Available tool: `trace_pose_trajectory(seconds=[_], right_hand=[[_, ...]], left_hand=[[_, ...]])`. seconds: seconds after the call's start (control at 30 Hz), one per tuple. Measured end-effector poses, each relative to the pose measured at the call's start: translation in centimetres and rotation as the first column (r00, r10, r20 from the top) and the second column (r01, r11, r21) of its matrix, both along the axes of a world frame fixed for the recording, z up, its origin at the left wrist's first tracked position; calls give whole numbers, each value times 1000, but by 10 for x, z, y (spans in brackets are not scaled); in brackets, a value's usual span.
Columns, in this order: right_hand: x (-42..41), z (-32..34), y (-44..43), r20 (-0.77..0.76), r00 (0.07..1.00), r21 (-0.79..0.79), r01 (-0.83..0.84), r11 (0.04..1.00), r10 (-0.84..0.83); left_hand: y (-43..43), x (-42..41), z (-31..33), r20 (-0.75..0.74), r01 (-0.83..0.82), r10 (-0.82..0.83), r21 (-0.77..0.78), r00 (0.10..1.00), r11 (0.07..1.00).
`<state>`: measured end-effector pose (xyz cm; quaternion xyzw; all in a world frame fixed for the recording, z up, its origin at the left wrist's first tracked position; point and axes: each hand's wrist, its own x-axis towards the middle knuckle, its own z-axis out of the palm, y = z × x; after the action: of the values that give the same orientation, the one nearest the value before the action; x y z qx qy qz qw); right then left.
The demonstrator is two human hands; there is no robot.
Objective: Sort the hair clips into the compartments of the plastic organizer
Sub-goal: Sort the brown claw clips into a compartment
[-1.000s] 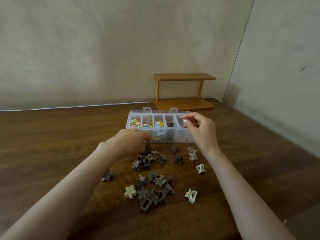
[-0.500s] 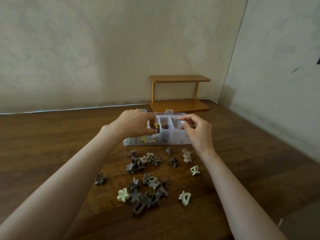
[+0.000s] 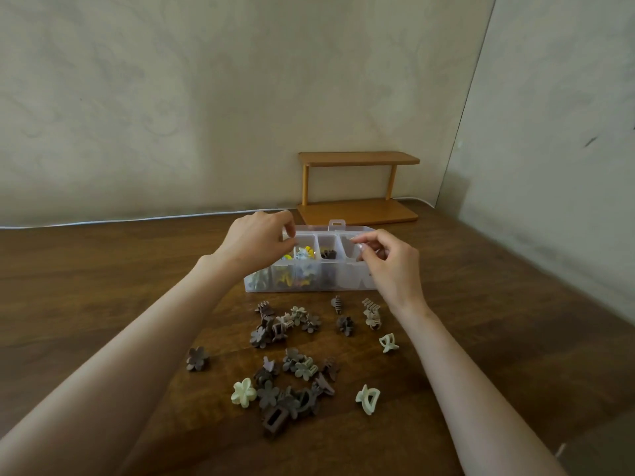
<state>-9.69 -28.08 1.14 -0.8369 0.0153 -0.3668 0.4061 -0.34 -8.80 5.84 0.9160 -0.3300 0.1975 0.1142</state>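
Observation:
The clear plastic organizer [image 3: 347, 281] stands across the middle of the wooden table, with colourful clips in its left compartments and dark brown clips [image 3: 328, 254] in one toward the right. My left hand [image 3: 256, 240] hovers over the left compartments with its fingertips curled together at the rim. Whether a clip sits between them is hidden. My right hand [image 3: 390, 261] pinches the rim at the organizer's right end. Loose hair clips [image 3: 292, 369], brown, grey and cream, lie scattered in front of the organizer, among them a cream flower clip [image 3: 243, 392] and a pale claw clip [image 3: 367, 399].
A small two-tier wooden shelf [image 3: 359, 187] stands against the wall behind the organizer. A white cable [image 3: 137, 219] runs along the table's back edge. A single brown flower clip [image 3: 197, 359] lies apart on the left. The wall closes in on the right side.
My left hand has risen from the pile of clips to the organizer's left compartments. My right hand has stayed at the organizer's right end.

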Motion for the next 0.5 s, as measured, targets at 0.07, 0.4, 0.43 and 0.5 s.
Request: trace_pose_trajectory(seconds=[0.07, 0.4, 0.43, 0.5], right_hand=[[0, -1, 0, 5, 1000, 5, 3, 1000, -3], [0, -3, 4, -23, 999, -12, -27, 1000, 27], [0, -3, 4, -30, 999, -7, -31, 1000, 31], [1, -3, 5, -42, 998, 2, -40, 999, 40]], left_hand=[[16, -6, -1, -13, -4, 3, -52, 1000, 999], [93, -39, -19, -175, -6, 18, 73, 984, 997], [98, -42, -21, -223, 10, 11, 94, 975, 996], [110, -47, -23, -337, 57, -12, 124, 941, 991]])
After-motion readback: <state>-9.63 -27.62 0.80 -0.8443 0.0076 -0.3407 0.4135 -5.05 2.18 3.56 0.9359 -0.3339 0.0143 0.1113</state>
